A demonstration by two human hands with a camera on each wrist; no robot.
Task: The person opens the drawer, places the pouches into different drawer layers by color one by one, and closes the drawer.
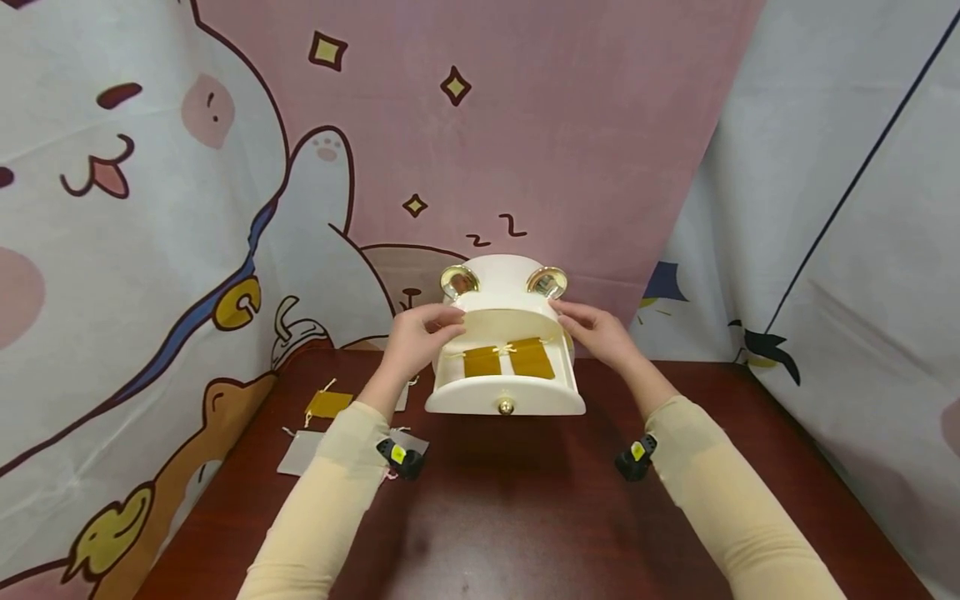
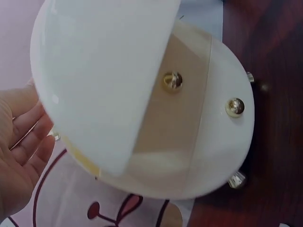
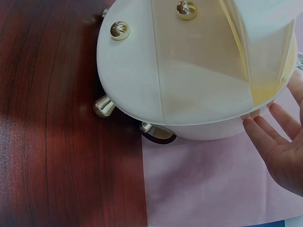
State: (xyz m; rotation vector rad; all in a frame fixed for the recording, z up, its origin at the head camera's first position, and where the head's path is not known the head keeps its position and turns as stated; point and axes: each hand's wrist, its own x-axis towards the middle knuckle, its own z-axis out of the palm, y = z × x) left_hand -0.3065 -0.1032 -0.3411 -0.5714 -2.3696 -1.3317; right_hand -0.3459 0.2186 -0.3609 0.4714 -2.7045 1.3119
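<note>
A white rounded box [image 1: 504, 287] on metallic legs stands at the back of the table, with two gold bell-like domes on top. Its upper drawer [image 1: 468, 398] is pulled out, its gold knob [image 1: 506, 407] facing front. Inside lie two mustard drawstring pouches [image 1: 531, 358]. At the box's left upper side is my left hand [image 1: 420, 337], its fingers partly hidden behind the edge in the left wrist view. My right hand [image 1: 600, 333] touches the opposite side with extended fingertips. Lower down, the right wrist view shows two more gold knobs [image 3: 186, 9] on closed fronts.
Left of the box, a mustard pouch [image 1: 330, 405] and a light grey pouch [image 1: 298, 452] lie on the dark red wooden table [image 1: 510, 517]. Another grey pouch [image 1: 411, 442] is partly covered by my left wrist. A printed cloth [image 1: 585, 125] hangs behind the table.
</note>
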